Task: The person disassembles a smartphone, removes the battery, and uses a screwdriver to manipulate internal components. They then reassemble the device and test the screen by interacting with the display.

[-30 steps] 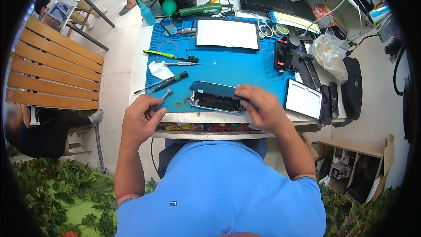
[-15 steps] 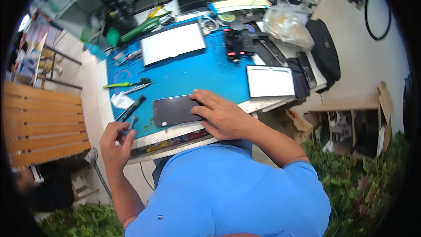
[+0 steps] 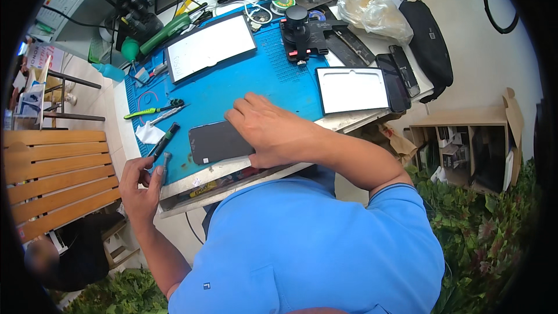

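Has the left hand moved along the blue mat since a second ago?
Yes. The left hand has dropped back off the blue mat to the table's near edge, gripping a small tool.

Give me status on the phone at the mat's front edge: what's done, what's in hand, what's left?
Done: the dark phone lies flat on the blue mat, tools laid out beside it.
In hand: the right hand presses on the phone's right end; the left hand grips a small metal tool at the mat's front left corner, off the phone.
Left: no seam or opening is visible, so any tool work on it looks unstarted.
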The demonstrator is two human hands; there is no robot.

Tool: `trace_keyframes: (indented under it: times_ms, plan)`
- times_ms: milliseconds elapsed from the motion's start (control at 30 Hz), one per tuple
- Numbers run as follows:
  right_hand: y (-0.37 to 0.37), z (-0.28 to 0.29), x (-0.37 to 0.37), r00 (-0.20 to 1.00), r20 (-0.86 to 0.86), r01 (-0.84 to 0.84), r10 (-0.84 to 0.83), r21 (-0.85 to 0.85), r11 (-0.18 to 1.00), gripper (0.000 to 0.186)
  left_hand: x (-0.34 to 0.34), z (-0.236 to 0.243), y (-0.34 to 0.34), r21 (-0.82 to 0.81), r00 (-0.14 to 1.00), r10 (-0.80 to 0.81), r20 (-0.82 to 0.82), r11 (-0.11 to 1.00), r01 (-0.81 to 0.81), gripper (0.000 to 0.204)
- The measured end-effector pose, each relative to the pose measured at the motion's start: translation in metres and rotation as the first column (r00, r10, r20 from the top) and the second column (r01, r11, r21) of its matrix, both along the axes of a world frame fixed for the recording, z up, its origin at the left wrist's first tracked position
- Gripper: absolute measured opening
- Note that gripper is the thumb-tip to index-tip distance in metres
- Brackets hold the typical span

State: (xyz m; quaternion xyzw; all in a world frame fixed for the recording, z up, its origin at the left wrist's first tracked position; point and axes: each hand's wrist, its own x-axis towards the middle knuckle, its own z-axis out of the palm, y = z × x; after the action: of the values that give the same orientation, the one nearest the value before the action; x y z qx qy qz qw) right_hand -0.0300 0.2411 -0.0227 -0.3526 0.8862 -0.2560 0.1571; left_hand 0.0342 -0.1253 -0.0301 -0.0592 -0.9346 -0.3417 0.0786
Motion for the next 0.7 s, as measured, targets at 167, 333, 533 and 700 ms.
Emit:
trace_keyframes:
  times_ms: [167, 333, 533, 700]
  plan:
    - [-0.001, -0.014, 0.019, 0.990, -0.092, 0.111, -0.111, -0.001, 0.994, 0.075, -0.010, 0.002, -0.005, -0.012, 0.999, -0.038, -0.024, 0.999, 0.038, 0.024]
    - [0.015, 0.019, 0.018, 0.981, 0.110, 0.154, -0.159, 0.056, 0.987, 0.081, -0.051, 0.012, -0.005, -0.059, 0.995, -0.082, -0.056, 0.995, 0.079, 0.027]
    - [0.044, 0.023, 0.025, 0.983, 0.015, 0.181, -0.184, 0.090, 0.979, 0.082, -0.116, 0.007, -0.002, -0.349, 0.953, -0.297, -0.051, 0.900, 0.262, 0.029]
    - [0.060, 0.020, 0.032, 0.960, 0.028, 0.277, -0.280, 0.083, 0.957, 0.086, -0.139, 0.009, 0.003, -0.479, 0.914, -0.388, 0.116, 0.784, 0.394, 0.019]
